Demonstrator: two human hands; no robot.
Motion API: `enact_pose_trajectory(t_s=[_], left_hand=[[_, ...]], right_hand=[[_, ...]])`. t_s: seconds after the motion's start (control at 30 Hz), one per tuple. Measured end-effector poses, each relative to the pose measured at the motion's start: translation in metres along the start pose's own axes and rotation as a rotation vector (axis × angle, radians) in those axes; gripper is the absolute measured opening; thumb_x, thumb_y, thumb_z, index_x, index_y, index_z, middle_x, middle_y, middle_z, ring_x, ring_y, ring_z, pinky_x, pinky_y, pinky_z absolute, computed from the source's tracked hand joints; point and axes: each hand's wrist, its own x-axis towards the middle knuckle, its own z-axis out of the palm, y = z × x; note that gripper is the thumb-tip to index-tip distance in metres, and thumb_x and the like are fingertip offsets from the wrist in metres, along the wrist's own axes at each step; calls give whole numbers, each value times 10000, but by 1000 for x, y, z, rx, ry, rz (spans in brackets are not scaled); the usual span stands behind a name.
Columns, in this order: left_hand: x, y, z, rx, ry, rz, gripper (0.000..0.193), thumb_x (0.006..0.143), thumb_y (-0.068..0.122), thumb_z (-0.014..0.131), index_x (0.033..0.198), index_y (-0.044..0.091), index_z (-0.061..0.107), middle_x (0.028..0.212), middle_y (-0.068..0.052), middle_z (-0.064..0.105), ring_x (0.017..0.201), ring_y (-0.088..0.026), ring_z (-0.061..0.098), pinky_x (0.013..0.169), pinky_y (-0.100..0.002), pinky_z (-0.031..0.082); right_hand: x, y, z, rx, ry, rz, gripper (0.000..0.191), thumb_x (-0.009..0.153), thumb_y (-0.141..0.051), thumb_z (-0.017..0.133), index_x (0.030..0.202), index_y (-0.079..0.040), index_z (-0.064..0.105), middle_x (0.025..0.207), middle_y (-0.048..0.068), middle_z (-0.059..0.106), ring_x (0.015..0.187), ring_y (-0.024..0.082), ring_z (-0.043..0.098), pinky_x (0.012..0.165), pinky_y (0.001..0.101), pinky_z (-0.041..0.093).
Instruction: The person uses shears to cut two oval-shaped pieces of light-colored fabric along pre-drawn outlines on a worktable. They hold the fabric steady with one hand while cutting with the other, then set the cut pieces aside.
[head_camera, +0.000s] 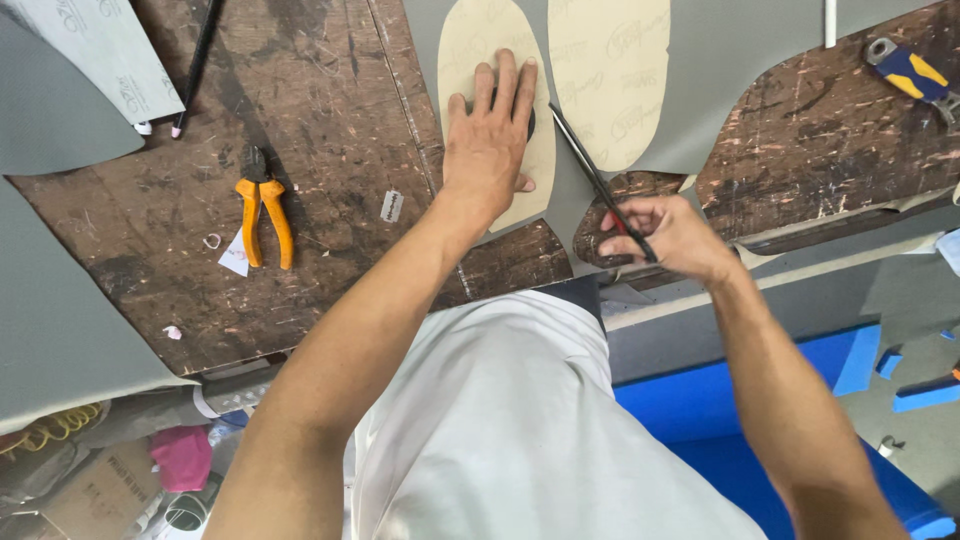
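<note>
My left hand (490, 135) lies flat, fingers spread, pressing a beige sole-shaped pattern (475, 40) onto a grey sheet of material (720, 60) on the scarred wooden workbench (320, 120). A small dark object shows under its fingers. My right hand (665, 235) grips a thin black cutting tool (590, 165), whose tip runs along the right edge of the pattern. A second beige sole shape (610, 70) lies just to the right on the same grey sheet.
Orange-handled pliers (262, 205) lie on the bench to the left, with a black pen (195, 65) and more grey sheets (60, 300) beyond. A blue-and-yellow tool (910, 72) sits far right. Blue foam pieces (760, 390) lie on the floor below.
</note>
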Motion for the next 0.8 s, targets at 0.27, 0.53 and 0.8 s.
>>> enact_pose_trajectory(t_s=[0.27, 0.53, 0.8], left_hand=[[0, 1, 3, 4, 1, -4, 1446, 536, 636, 906, 1606, 18, 156, 1595, -218, 216, 1427, -367, 290, 1003, -509, 419], [-1, 1, 3, 21, 8, 2, 1449, 529, 639, 908, 1606, 12, 170, 1591, -218, 230, 1417, -365, 296, 995, -513, 423], [-1, 1, 8, 31, 53, 6, 1441, 513, 641, 909, 1600, 16, 198, 1579, -209, 254, 1414, -359, 321, 993, -518, 437]], right_hand=[[13, -2, -34, -235, 6, 11, 430, 651, -290, 947, 999, -92, 790, 671, -32, 642, 596, 76, 537, 529, 276, 382], [1, 4, 10, 32, -22, -118, 336, 722, -254, 894, 974, -85, 749, 703, -52, 719, 600, 57, 641, 513, 233, 474], [-12, 3, 116, 735, 8, -135, 318, 891, -275, 798, 1056, -24, 690, 688, -5, 596, 569, 81, 536, 533, 246, 447]])
